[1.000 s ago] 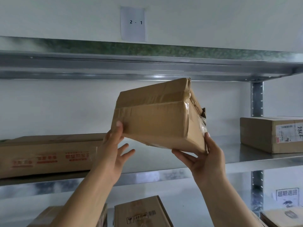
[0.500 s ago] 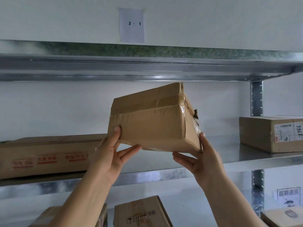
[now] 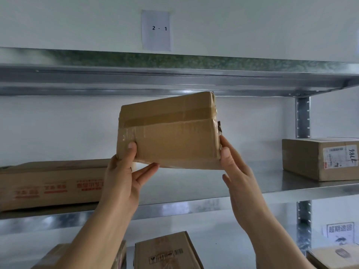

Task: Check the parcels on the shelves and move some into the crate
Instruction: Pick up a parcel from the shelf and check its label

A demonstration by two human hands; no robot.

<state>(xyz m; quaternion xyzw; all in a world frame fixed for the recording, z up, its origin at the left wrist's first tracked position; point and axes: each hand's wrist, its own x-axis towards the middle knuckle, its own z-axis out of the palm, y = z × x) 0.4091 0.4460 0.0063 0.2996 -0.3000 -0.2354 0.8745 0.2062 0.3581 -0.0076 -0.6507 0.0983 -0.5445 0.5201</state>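
Note:
I hold a taped brown cardboard parcel in the air, tilted, above the middle metal shelf. My left hand grips its lower left corner, thumb on the front face and fingers underneath. At the parcel's right end my right hand holds it, thumb along the edge and fingers behind it. No crate is in view.
A long flat carton with red print lies on the shelf at left. A box with a shipping label sits at right. On the shelf below lie more parcels. A paper sign "2 - 1" hangs on the wall above.
The parcel has turned so its taped face points more squarely at me and has shifted slightly left. My left fingers have closed under its bottom edge; the right thumb now runs up its right edge.

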